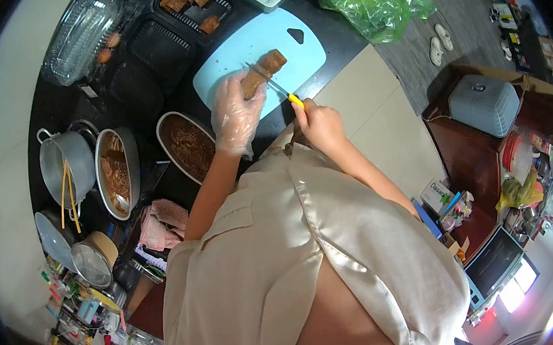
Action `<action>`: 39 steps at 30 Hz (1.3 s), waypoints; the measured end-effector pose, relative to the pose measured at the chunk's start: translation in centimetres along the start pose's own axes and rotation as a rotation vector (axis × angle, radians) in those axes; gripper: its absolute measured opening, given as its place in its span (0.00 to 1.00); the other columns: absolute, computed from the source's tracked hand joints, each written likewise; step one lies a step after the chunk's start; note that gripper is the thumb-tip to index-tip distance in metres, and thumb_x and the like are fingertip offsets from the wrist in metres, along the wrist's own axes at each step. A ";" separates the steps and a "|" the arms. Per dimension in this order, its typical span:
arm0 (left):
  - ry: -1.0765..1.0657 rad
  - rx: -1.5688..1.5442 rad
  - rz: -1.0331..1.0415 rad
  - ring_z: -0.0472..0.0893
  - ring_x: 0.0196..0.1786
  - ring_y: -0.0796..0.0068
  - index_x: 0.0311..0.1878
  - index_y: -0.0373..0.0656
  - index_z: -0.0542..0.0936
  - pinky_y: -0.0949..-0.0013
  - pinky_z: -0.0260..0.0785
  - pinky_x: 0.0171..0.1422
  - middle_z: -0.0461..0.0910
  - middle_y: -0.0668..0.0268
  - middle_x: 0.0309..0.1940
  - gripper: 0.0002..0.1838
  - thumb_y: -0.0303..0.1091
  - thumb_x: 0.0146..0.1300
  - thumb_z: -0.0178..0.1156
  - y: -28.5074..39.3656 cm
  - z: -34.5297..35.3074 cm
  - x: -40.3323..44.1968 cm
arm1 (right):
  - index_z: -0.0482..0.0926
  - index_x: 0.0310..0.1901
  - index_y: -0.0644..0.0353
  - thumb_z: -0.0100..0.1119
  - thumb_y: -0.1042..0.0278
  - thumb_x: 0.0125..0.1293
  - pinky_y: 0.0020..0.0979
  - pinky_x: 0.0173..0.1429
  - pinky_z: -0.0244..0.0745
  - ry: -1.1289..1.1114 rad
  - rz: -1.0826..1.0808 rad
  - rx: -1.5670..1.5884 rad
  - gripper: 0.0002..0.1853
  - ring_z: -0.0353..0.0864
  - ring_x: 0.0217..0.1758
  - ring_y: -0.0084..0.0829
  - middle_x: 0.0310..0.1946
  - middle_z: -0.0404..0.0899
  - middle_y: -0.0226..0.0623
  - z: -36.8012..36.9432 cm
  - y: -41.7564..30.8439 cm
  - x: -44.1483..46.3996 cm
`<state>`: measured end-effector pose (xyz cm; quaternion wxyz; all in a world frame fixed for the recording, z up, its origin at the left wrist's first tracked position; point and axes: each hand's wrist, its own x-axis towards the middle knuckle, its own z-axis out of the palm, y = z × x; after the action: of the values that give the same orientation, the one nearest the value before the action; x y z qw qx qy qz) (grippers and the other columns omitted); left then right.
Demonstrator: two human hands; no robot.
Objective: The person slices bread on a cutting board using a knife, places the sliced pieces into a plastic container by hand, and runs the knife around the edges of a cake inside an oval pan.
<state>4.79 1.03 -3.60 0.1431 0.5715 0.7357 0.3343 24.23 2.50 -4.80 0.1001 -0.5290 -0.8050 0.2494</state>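
Observation:
On a light-blue cutting board (pixel 307 57) lies a brown loaf of cake (pixel 254 85), set slantwise. My left hand (pixel 236 115), in a clear plastic glove, is closed around the near end of the cake and presses it to the board. A knife (pixel 295 101) with a yellow handle is gripped in my bare right hand (pixel 320 125). Its blade lies across the cake, beyond my left fingers; how deep it sits in the cake I cannot tell. Small crumbs are scattered on the board.
A black tray (pixel 230 9) with brown cake pieces stands behind the board, beside clear plastic containers (pixel 84 41). Two oval dishes (pixel 186 146) with brown contents and a metal pot (pixel 78 160) with chopsticks stand left. A green plastic bag (pixel 380 6) lies at the counter's right.

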 end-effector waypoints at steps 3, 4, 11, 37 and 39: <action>0.021 -0.042 0.041 0.77 0.46 0.49 0.47 0.39 0.76 0.52 0.70 0.51 0.77 0.54 0.40 0.20 0.37 0.54 0.70 -0.5 0.3 0.2 | 0.75 0.28 0.61 0.53 0.53 0.70 0.45 0.24 0.74 -0.028 0.002 -0.049 0.19 0.79 0.18 0.48 0.15 0.77 0.45 0.3 -0.2 0.7; 0.029 -0.025 0.025 0.77 0.46 0.49 0.46 0.39 0.76 0.52 0.70 0.51 0.77 0.54 0.40 0.20 0.36 0.53 0.70 -0.4 0.4 0.2 | 0.75 0.28 0.60 0.53 0.52 0.70 0.44 0.24 0.74 -0.058 0.016 -0.075 0.19 0.79 0.18 0.48 0.16 0.78 0.45 0.4 -0.4 1.1; 0.021 0.011 0.003 0.79 0.46 0.50 0.45 0.39 0.77 0.54 0.71 0.51 0.79 0.54 0.41 0.19 0.34 0.52 0.70 -0.3 0.5 0.2 | 0.76 0.31 0.61 0.51 0.52 0.71 0.45 0.21 0.73 -0.019 -0.003 -0.084 0.19 0.80 0.18 0.47 0.15 0.78 0.46 1.6 0.3 0.6; -0.036 -0.006 -0.065 0.75 0.50 0.46 0.51 0.38 0.74 0.51 0.69 0.54 0.75 0.51 0.44 0.23 0.34 0.54 0.68 0.0 -0.7 -1.4 | 0.75 0.28 0.61 0.52 0.51 0.70 0.45 0.21 0.72 -0.033 -0.013 -0.075 0.21 0.77 0.15 0.47 0.13 0.76 0.45 0.6 -0.3 -0.8; -0.038 -0.016 -0.070 0.75 0.50 0.46 0.50 0.38 0.74 0.52 0.69 0.54 0.75 0.51 0.44 0.22 0.34 0.53 0.68 0.0 -0.6 -1.3 | 0.75 0.28 0.61 0.53 0.51 0.70 0.45 0.21 0.73 -0.003 -0.037 -0.097 0.21 0.78 0.15 0.46 0.14 0.76 0.46 1.1 -1.2 0.6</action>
<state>4.81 -0.36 -3.40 0.1730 0.5505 0.7497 0.3240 22.54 2.37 -5.24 0.0776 -0.5180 -0.8258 0.2091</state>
